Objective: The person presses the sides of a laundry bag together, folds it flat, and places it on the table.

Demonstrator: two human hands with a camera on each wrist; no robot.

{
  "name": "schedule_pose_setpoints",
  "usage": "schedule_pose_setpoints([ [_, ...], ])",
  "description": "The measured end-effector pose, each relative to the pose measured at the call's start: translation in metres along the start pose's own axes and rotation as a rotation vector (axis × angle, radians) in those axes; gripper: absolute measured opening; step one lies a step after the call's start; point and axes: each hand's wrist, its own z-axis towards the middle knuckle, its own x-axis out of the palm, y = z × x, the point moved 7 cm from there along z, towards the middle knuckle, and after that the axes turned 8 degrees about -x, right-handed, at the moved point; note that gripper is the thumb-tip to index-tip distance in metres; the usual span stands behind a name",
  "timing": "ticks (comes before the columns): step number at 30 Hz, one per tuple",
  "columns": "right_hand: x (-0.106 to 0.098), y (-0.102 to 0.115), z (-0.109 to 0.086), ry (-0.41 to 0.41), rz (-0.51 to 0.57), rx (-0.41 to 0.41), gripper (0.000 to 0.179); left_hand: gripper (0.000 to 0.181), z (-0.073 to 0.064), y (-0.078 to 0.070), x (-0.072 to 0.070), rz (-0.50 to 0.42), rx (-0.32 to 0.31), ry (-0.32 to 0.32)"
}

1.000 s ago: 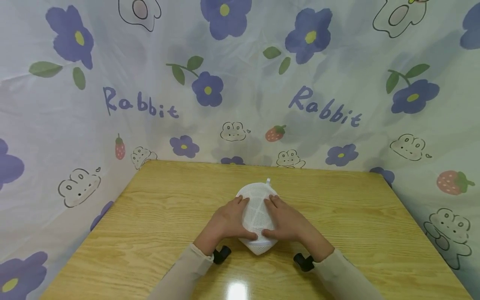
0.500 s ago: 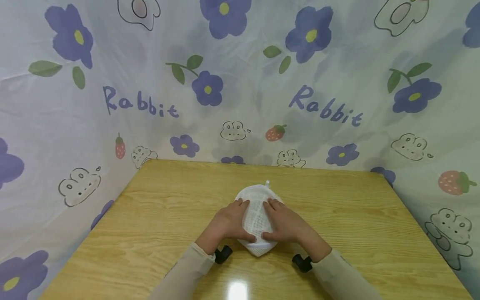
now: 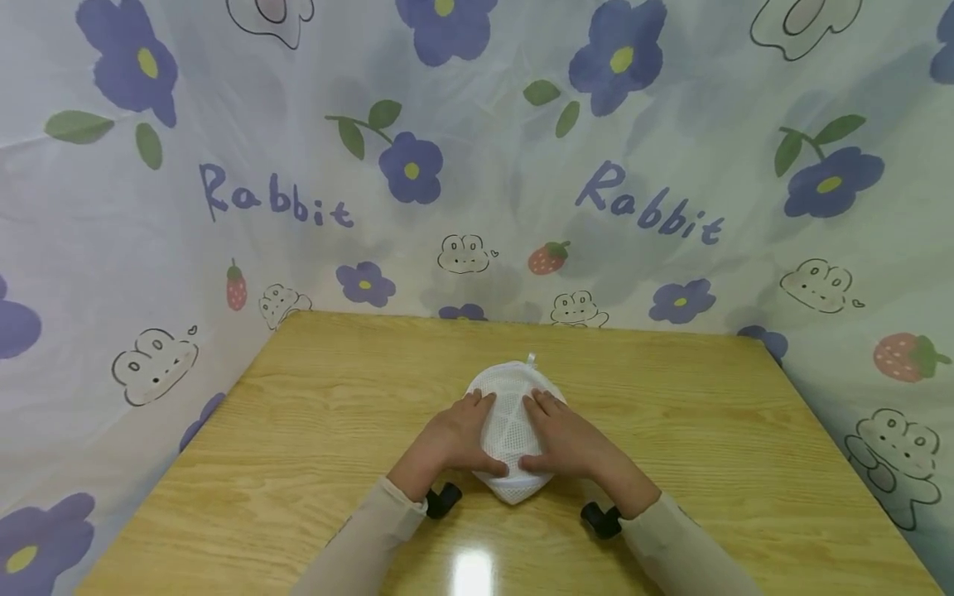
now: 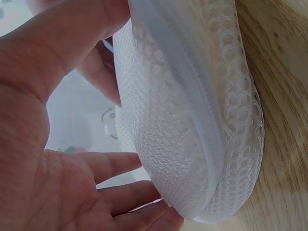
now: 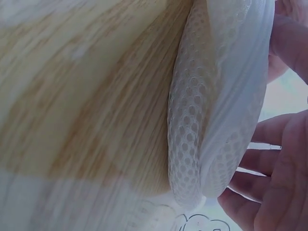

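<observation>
A white mesh laundry bag (image 3: 510, 426), rounded at the far end and pointed at the near end, lies on the wooden table with a small loop at its far edge. My left hand (image 3: 458, 439) rests on its left side and my right hand (image 3: 562, 439) on its right, thumbs toward the near end. In the left wrist view, fairly straight fingers (image 4: 125, 195) touch the bag (image 4: 163, 115), with a gap between palm and mesh. A white zipper band (image 5: 240, 101) runs along its side in the right wrist view.
The wooden table (image 3: 313, 397) extends around the bag. A white curtain (image 3: 499, 190) printed with purple flowers, rabbits and strawberries encloses the back and sides. Black wrist mounts (image 3: 445, 501) hang below both wrists.
Both hands stay in nearly the same place on the bag. The bag's far right side bulges out a little wider past the right fingers. The head view has tipped slightly downward.
</observation>
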Motion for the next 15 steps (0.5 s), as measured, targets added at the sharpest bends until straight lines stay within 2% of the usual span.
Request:
schedule_pose_setpoints([
  [8, 0.007, -0.003, -0.001, 0.056, 0.015, 0.050, 0.093, 0.111, -0.001, -0.001, 0.002, -0.011, 0.001, 0.012],
  [11, 0.001, -0.001, -0.001, 0.034, -0.009, 0.038, 0.091, 0.107, -0.001, 0.001, -0.001, 0.000, 0.003, -0.019],
  [15, -0.015, 0.004, -0.003, -0.046, -0.021, -0.008, 0.085, 0.098, -0.002, 0.002, -0.009, -0.008, 0.011, -0.092],
])
